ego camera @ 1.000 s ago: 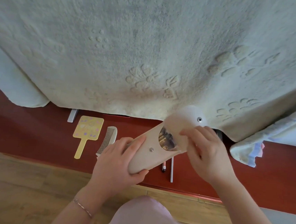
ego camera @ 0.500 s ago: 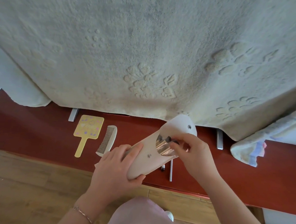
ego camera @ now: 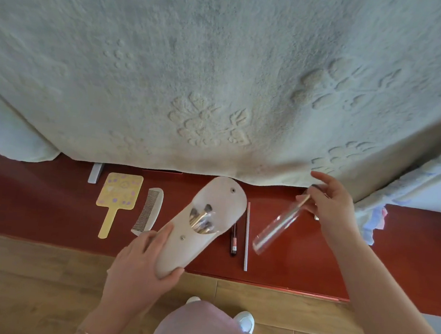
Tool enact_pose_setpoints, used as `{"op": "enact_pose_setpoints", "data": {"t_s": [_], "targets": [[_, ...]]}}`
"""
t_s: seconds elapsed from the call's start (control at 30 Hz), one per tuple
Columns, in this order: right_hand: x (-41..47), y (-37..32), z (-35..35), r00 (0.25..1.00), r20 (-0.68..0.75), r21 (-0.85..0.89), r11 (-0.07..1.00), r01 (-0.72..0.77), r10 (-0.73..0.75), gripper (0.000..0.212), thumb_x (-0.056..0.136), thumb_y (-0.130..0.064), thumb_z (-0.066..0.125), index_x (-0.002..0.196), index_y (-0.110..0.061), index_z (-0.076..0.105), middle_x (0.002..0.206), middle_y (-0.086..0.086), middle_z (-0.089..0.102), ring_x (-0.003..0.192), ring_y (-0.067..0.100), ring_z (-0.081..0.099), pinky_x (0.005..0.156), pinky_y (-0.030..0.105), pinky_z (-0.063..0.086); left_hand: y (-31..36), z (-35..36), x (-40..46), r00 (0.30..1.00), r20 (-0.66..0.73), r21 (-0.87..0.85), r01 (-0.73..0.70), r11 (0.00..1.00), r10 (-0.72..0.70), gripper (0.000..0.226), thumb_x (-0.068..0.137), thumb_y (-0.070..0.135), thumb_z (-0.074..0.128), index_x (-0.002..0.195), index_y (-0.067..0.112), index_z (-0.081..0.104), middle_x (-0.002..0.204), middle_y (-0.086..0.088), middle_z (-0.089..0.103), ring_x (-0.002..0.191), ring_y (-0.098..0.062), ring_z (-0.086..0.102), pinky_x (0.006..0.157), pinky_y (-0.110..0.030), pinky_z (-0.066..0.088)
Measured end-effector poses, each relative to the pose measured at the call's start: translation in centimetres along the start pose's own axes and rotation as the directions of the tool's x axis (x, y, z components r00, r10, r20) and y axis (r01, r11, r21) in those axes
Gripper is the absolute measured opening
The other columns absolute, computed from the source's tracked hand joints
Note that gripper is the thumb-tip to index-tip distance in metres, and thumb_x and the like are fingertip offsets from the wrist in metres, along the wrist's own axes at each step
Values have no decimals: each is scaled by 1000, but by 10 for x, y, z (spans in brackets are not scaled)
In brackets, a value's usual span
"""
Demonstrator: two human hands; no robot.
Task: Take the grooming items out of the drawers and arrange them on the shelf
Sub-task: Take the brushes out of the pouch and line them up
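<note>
My left hand (ego camera: pixel 140 264) grips the lower end of a pale pink pouch (ego camera: pixel 203 224) with its flap open; several makeup brushes (ego camera: pixel 201 219) stick out of its mouth. My right hand (ego camera: pixel 331 207) pinches one brush in a clear plastic sleeve (ego camera: pixel 278 223), held in the air to the right of the pouch. On the red shelf (ego camera: pixel 35 203) lie a yellow hand mirror (ego camera: pixel 117 197), a white comb (ego camera: pixel 149 211), a dark pencil (ego camera: pixel 234 239) and a thin white stick (ego camera: pixel 247 236).
A thick pale blanket (ego camera: pixel 223 73) hangs over the bed and covers the back of the shelf. A patterned cloth (ego camera: pixel 375 222) droops at the right. Wooden floor (ego camera: pixel 14 281) runs below the shelf edge, with my pink skirt and white shoes at the bottom.
My right hand has pulled one sleeved brush out of the pouch and carried it off to the right. The left hand keeps hold of the pouch, now lower over the shelf.
</note>
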State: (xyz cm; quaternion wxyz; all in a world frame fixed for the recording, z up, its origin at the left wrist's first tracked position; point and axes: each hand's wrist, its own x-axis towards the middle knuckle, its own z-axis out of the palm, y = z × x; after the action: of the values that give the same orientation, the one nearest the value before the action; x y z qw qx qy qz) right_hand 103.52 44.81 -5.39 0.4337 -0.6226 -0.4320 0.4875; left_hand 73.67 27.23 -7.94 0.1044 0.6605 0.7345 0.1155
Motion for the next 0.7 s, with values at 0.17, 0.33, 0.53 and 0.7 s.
{"op": "enact_pose_setpoints", "data": {"t_s": [0.17,0.33,0.53,0.7], "targets": [[18,33,21,980,173,-381,924,-22,95,31,85,-5,57,113,-17,61,91,-3,68,74,18,64,69,32,52,2,0,4,997,-5,-49,72,996,-73,79,62,58,54,133,25,42,101,2,55,77,-18,60,62,-32,53],[24,55,47,989,123,-466,885,-15,82,22,82,-13,61,102,-22,65,97,-4,67,88,11,59,70,22,41,13,2,6,999,0,-74,48,996,-48,78,63,57,55,133,24,42,100,3,54,74,-16,57,61,-30,52],[27,73,57,979,189,-605,794,50,83,29,84,-21,61,113,-21,65,106,2,61,93,15,55,74,24,37,19,1,6,1000,4,-67,-6,998,6,79,63,57,57,133,24,41,100,4,53,76,-13,55,63,-27,51],[23,67,60,989,135,-598,801,35,57,40,88,-23,57,127,-15,53,113,8,52,89,15,49,77,26,37,21,-2,7,999,-36,-62,-34,997,31,79,63,56,58,133,22,45,99,3,54,76,-14,56,64,-27,51]]}}
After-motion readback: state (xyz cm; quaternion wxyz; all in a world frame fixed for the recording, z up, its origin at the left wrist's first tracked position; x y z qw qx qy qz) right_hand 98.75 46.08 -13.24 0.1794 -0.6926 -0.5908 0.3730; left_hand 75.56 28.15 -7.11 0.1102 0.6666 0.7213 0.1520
